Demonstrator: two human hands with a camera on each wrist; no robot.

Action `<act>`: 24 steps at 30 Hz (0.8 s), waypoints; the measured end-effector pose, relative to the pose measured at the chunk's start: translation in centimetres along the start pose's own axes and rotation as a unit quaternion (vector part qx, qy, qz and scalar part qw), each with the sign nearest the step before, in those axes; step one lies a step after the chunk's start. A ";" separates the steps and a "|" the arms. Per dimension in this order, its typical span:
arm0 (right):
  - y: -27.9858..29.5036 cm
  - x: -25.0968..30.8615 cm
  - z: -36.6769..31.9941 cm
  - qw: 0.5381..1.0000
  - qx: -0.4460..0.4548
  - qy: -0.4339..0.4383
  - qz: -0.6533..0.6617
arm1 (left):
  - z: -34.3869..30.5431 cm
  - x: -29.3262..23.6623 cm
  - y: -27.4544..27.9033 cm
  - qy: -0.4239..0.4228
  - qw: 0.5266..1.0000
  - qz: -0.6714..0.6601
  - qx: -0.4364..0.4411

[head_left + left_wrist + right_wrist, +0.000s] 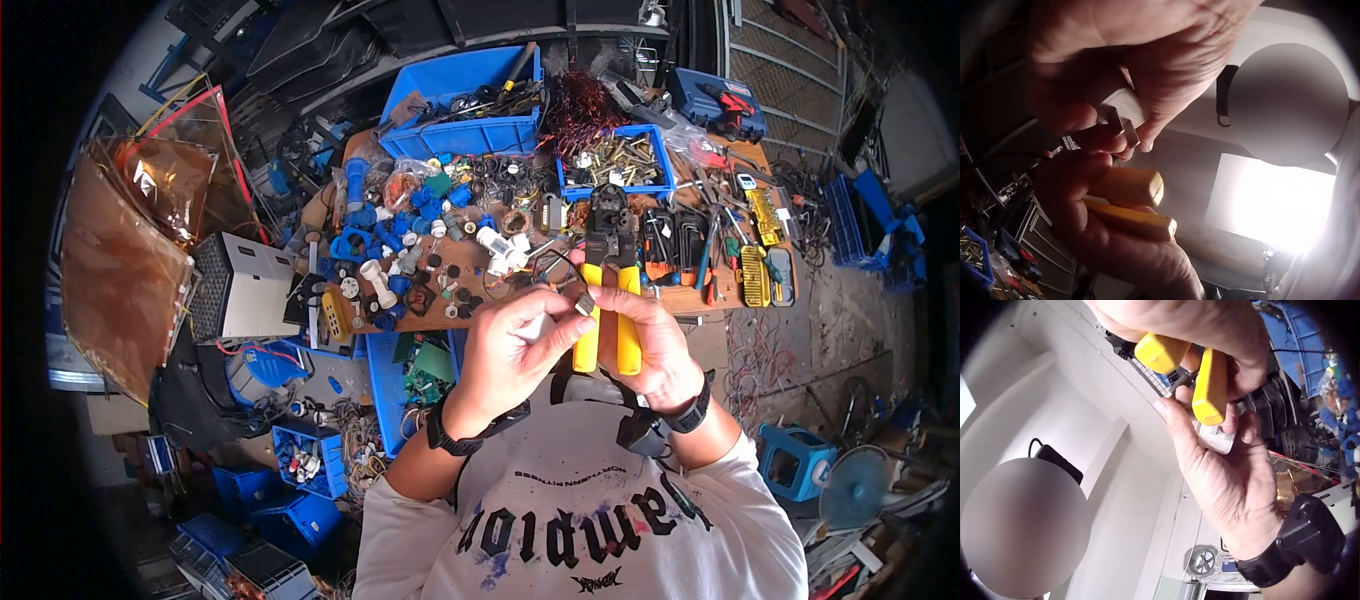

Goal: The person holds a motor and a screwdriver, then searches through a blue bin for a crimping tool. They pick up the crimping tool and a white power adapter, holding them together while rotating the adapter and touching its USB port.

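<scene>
My left hand (505, 350) holds a white plug (1217, 439) between thumb and fingers. Two flat metal prongs (1129, 132) stick out of it in the left wrist view, and the fingers hide part of its body. Close beside it, my right hand (660, 350) grips wire-stripping pliers by their yellow handles (628, 320). The two handles stand apart, while the dark pliers head (610, 225) points away over the workbench. Both hands are close together in front of the chest, the left thumb near the handles.
A cluttered wooden bench (430, 322) lies beyond the hands. On it are a large blue bin (480, 135) of tools, a blue tray (668, 165) of brass-coloured parts, blue fittings (430, 205) and hex key sets (690, 240). Blue crates (300, 520) stand at lower left.
</scene>
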State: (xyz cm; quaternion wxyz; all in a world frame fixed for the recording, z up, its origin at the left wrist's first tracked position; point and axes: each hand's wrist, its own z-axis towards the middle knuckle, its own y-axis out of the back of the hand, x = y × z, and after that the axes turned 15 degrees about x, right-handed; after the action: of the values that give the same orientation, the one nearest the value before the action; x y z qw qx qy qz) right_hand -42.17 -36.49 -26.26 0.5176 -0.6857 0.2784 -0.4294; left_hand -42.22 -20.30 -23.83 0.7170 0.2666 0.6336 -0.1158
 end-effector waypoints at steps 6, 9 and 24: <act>-0.3 0.4 0.2 1.000 -0.022 -0.018 -0.002 | 0.3 0.3 0.1 -0.018 1.000 -0.022 -0.008; -0.4 0.3 0.3 0.999 -0.030 -0.006 -0.017 | 0.3 0.4 0.0 -0.010 0.999 -0.044 -0.011; -0.4 0.7 0.8 0.999 -0.002 -0.017 -0.045 | 0.6 0.3 0.3 0.010 0.992 -0.121 -0.028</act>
State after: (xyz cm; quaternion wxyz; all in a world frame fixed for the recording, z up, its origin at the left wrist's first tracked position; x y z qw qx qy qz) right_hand -41.18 -36.55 -25.77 0.5006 -0.7058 0.2393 -0.4405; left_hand -41.47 -20.33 -23.98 0.6986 0.1688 0.6712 -0.1813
